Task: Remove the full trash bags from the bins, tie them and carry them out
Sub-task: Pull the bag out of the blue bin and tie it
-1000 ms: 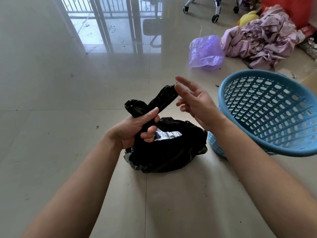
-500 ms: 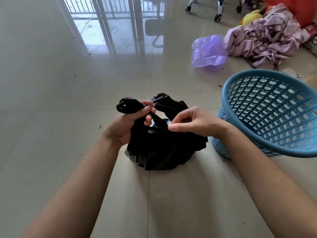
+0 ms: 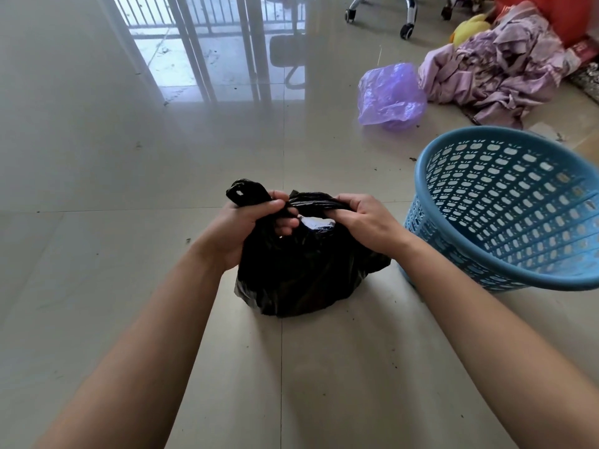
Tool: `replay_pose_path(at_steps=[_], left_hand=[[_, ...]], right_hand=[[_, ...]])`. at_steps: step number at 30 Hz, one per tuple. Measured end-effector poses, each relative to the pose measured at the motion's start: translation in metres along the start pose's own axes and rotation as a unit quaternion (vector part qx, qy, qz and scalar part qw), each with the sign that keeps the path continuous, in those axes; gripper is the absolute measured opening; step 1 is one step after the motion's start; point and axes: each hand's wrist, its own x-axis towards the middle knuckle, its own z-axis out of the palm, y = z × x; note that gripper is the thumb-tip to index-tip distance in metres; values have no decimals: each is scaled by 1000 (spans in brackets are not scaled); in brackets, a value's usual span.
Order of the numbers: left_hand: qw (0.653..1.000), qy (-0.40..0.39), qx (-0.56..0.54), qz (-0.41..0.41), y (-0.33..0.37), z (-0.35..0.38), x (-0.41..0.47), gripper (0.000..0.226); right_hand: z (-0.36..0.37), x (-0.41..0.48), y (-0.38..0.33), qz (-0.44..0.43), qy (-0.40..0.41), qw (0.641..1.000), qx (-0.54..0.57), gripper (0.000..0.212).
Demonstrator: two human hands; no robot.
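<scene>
Both ends of the black bag (image 3: 301, 280) are clenched: left hand (image 3: 249, 228) unchanged, right hand (image 3: 366, 222) newly closed.

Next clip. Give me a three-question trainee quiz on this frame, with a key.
1. True or false: the left hand and the right hand both grip the top of the black trash bag.
2. Where does the blue bin sit relative to that bag? A) on the person's left B) on the person's right C) on top of it
3. What colour is the other plastic bag lying farther off on the floor?
Key: 1 true; 2 B; 3 purple.
</scene>
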Motion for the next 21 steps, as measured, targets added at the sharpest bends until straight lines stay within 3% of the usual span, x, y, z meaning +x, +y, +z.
replay_pose_path(at_steps=[5,8,12,16,18,21], left_hand=[[989,135,19,51,-6,6,13,11],[978,179,-37,99,-2,4,13,7],[974,131,-147,112,2,6,7,20],[984,77,-132,95,-5,9,3,30],[986,45,-131,89,-6,8,2,29],[987,11,-137,89,-4,9,0,26]], right_hand=[[4,-9,-6,-27,-16,1000,5,15],[3,-14,-9,-39,-41,998,31,13],[7,-18,-12,27,-125,989,75,18],[7,-23,0,112,-171,977,53,21],[3,-26,3,142,-191,961,143,26],[-1,-26,-2,160,-205,914,310,59]])
